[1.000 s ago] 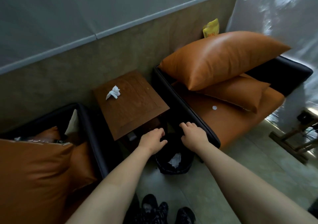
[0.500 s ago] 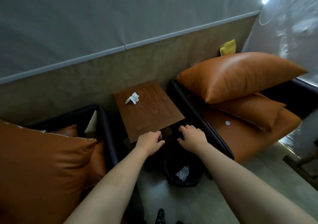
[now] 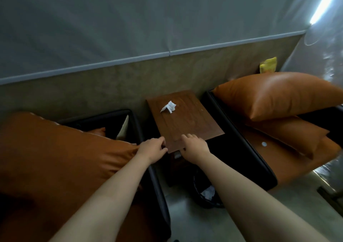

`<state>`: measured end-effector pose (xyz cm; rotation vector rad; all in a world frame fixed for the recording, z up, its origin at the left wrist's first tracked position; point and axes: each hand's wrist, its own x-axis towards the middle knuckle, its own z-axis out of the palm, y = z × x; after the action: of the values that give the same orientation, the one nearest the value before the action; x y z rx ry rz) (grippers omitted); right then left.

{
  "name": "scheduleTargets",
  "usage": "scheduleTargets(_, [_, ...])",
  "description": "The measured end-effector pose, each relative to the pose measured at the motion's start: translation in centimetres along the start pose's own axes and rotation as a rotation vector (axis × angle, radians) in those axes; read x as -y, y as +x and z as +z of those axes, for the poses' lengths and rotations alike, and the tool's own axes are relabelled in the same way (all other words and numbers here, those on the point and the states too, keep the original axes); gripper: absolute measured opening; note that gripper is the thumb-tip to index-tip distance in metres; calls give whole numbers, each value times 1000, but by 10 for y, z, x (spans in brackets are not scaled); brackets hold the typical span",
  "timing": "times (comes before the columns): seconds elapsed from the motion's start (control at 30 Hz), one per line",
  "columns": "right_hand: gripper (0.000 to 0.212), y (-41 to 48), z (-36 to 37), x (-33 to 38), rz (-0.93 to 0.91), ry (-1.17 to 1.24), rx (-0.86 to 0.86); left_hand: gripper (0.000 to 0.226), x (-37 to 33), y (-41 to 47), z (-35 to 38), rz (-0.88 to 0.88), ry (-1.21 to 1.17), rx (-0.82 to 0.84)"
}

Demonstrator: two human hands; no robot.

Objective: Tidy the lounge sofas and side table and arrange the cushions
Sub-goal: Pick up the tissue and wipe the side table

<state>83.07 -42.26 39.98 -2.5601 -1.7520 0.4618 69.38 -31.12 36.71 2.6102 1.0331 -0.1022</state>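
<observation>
1. The side table (image 3: 185, 122) stands at mid-frame against the wall, between the two sofas. It is not yet tidy: a crumpled tissue (image 3: 168, 107) lies on its far part.
2. The left hand (image 3: 151, 149) is at the table's near left corner, fingers curled about the edge, apparently gripping it. The right hand (image 3: 194, 146) lies on the near edge with fingers fairly straight on the top; its thumb is hidden.
3. We judge the step in hand to be squaring up the table, with the tissue untouched.
4. The bin (image 3: 206, 195), low in the frame below the table, already holds white paper.
5. Right sofa (image 3: 232, 130): a big cushion (image 3: 274, 95) lies tilted on a smaller cushion (image 3: 289, 135), neither set upright. A small white disc (image 3: 264, 144) sits on the seat, and a yellow packet (image 3: 268, 65) shows behind.
6. Left sofa (image 3: 133, 119): a large cushion (image 3: 55, 148) lies slumped across it, with a pale item (image 3: 122, 130) wedged at the arm.
7. Our finding: most of the task remains, namely the litter and all the cushions.
</observation>
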Motion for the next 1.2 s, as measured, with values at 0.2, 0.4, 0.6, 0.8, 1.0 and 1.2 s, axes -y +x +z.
scheduleTargets(0.2, [45, 16, 10, 52, -114, 60, 50, 29, 57, -18, -17, -29, -44, -77])
scheduleTargets(0.4, [53, 28, 12, 62, -177, 56, 47, 28, 74, -20, -21, -78, -69, -95])
scheduleTargets(0.6, [47, 52, -2, 35, -186, 80, 21, 31, 55, 8, -21, -94, -56, -75])
scheduleTargets(0.8, [47, 74, -19, -39, -141, 38, 15, 34, 3, 67, -20, -137, -51, -46])
scheduleTargets(1.0, [58, 92, -46, -156, 13, 21, 68, 38, -73, 141, -9, -93, -71, 7])
scheduleTargets(1.2, [57, 102, -44, -208, 86, 75, 125, 37, -117, 186, 8, 19, -20, 108])
